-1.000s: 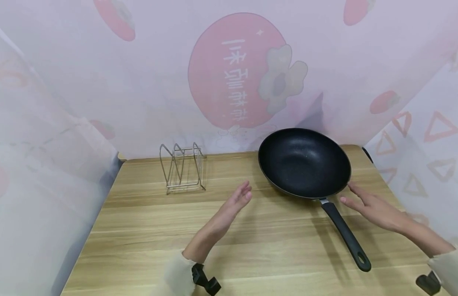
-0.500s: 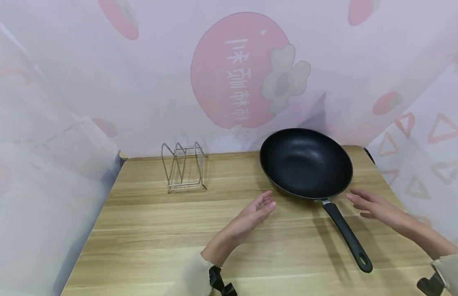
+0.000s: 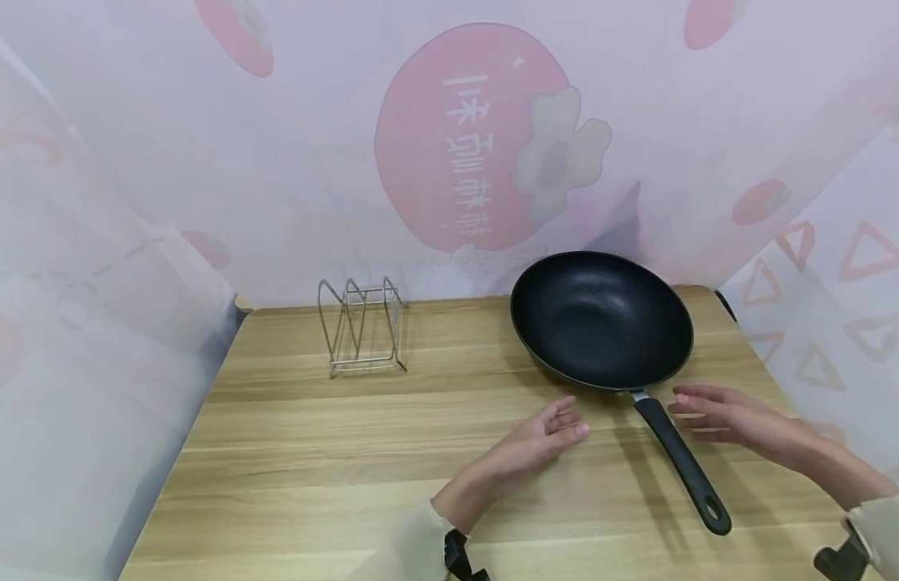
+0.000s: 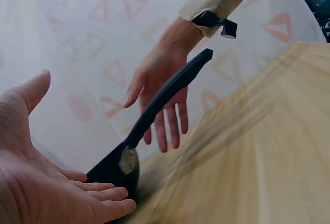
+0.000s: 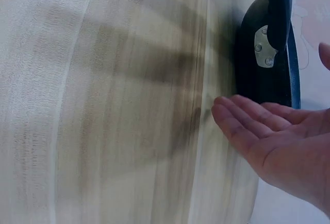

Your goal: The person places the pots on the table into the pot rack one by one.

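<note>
The left hand (image 3: 529, 449) has come rightward, and the pan (image 3: 600, 323)'s handle (image 3: 682, 466) slants rightward between two empty, loosely straightened hands, the right hand (image 3: 747, 421) nearer.

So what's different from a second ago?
The left hand moved right and a bit down the head view, toward the handle of the pan. The right hand edged slightly down too. Nothing was grabbed or let go. The pan and wire rack stayed put.
</note>
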